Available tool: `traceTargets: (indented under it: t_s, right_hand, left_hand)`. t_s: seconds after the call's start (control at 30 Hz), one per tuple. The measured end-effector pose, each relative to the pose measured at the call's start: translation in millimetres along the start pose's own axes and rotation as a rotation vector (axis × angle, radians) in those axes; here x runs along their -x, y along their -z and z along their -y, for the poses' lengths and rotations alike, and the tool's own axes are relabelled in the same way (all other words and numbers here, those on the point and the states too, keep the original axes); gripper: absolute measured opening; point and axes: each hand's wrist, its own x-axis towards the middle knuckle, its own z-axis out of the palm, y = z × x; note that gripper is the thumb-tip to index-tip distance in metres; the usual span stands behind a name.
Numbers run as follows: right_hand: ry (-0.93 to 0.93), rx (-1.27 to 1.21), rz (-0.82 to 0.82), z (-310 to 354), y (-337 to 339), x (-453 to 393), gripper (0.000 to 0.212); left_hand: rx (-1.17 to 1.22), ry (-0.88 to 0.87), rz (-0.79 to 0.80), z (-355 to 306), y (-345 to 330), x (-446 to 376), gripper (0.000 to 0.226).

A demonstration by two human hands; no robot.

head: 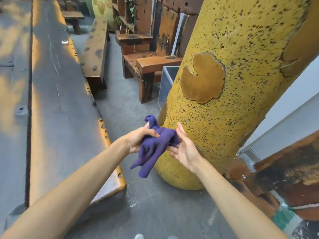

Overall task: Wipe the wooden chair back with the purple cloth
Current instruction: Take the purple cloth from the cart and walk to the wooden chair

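Observation:
A crumpled purple cloth [152, 145] hangs in front of me, in the middle of the view. My left hand [138, 138] grips its upper part, with the thumb pressed on top. My right hand [185, 149] is spread, palm toward the cloth, and its fingertips touch the cloth's right side. A heavy wooden chair [146, 54] with a tall plank back [166, 28] stands farther off, beyond the cloth and well apart from both hands.
A thick yellow pitted pillar [233, 75] rises just right of my hands. A long dark wooden table [57, 94] runs along the left, with a wooden bench [95, 49] beside it. Grey concrete floor [120, 107] lies between. Dark wooden furniture [284, 180] sits at the lower right.

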Motion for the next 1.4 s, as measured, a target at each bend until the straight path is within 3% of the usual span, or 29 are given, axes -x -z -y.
traceTargets:
  t_s: [0.13,0.3,0.53,0.63,0.73,0.77,0.83,0.9,1.0,1.2,1.4]
  right_hand:
    - [-0.094,-0.084,0.028,14,-11,-56,0.061]
    - [-0.092,0.076,0.035,41,-14,-152,0.034]
    - [0.014,0.175,-0.099,89,-32,-288,0.037]
    - [-0.013,0.161,-0.2,102,-46,-340,0.044]
    - [-0.05,0.109,-0.284,113,-57,-382,0.04]
    - [-0.067,0.099,-0.305,115,-61,-391,0.037]
    - [-0.081,0.093,-0.311,120,-67,-417,0.034]
    - [-0.052,0.163,-0.281,122,-70,-441,0.038]
    - [-0.011,0.354,-0.244,125,-75,-485,0.045]
    - [-0.004,0.755,-0.17,140,-89,-590,0.052]
    - [0.198,1.165,-0.164,208,-122,-675,0.024]
  left_hand:
    - [0.101,-0.05,-0.044,-25,29,-28,0.039]
    - [0.114,-0.011,-0.117,-69,77,-72,0.029]
    - [-0.143,0.107,-0.527,-138,142,-148,0.038]
    - [-0.453,0.154,-0.752,-170,169,-174,0.017]
    - [-0.628,0.16,-0.921,-198,203,-195,0.082]
    - [-0.655,0.135,-0.949,-203,211,-200,0.085]
    - [-0.696,0.066,-0.985,-218,233,-217,0.064]
    - [-0.741,0.033,-0.973,-231,253,-233,0.034]
    - [-0.741,0.06,-0.901,-254,295,-262,0.016]
    - [-1.261,0.288,-0.622,-322,376,-338,0.037]
    - [-1.606,0.202,-0.587,-422,424,-408,0.027]
